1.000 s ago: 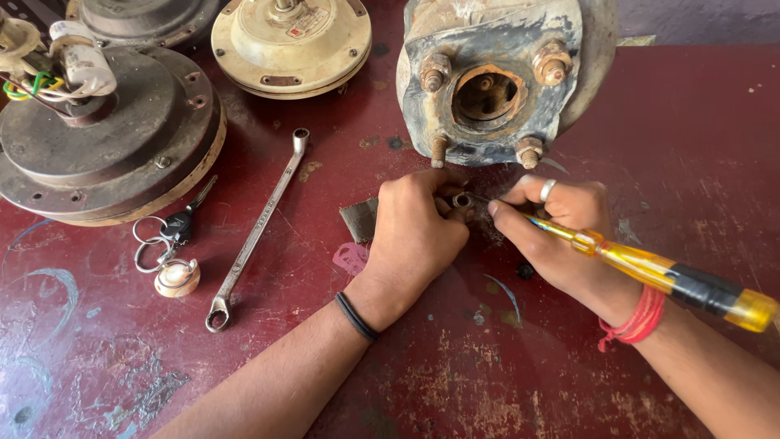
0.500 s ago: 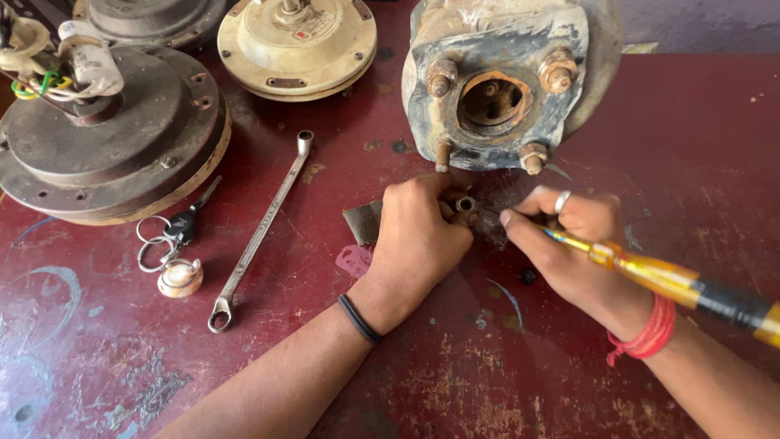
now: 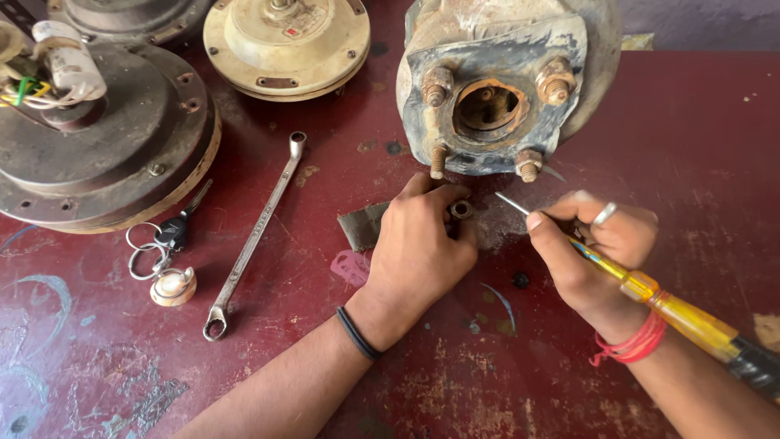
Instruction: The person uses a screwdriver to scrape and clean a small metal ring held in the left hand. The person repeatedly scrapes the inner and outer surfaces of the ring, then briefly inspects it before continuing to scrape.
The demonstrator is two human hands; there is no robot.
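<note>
Since a second ago, my right hand (image 3: 597, 252) has drawn its yellow-handled screwdriver (image 3: 650, 293) back, tip now clear of the small metal bushing (image 3: 461, 210). Fingers of my left hand (image 3: 422, 248) pinch that bushing on the red table (image 3: 691, 138), just below the rusty motor housing (image 3: 496, 81). A ring spanner (image 3: 256, 232) lies left of the housing.

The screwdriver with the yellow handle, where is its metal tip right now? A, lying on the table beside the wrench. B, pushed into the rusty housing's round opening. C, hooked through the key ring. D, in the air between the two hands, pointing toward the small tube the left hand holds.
D: the right hand grips the screwdriver, its tip free, aimed toward the small metal tube under the left hand.
</note>
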